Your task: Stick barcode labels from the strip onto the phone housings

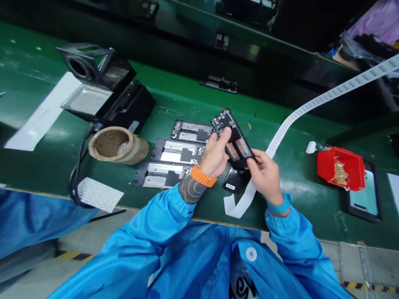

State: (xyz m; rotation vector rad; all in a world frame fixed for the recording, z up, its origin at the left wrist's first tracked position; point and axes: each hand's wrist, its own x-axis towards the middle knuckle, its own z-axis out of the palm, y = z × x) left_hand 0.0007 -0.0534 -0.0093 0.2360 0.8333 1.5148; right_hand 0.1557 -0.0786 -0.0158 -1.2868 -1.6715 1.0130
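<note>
Both hands hold an opened phone frame (pixel 236 141), its inner side up with circuit parts at the top end and a bare battery bay lower down. My left hand (pixel 216 154), with an orange watch band at the wrist, grips its left edge, thumb on top. Its lower right corner is pinched by my right hand (pixel 264 174). Three similar frames lie in a stack of rows to the left: a far one (pixel 193 131), a middle one (pixel 174 151) and a near one (pixel 158 174). Under the hands rests a dark phone part (pixel 235 180) with a white label.
A label strip (pixel 299 112) runs from the right onto the green bench (pixel 299 216). At right are a red bin (pixel 327 166) of rubber bands and a tablet-like device (pixel 366 199). A black machine (pixel 124 104), cardboard tube (pixel 137 147) and label sheet (pixel 99 194) stand left.
</note>
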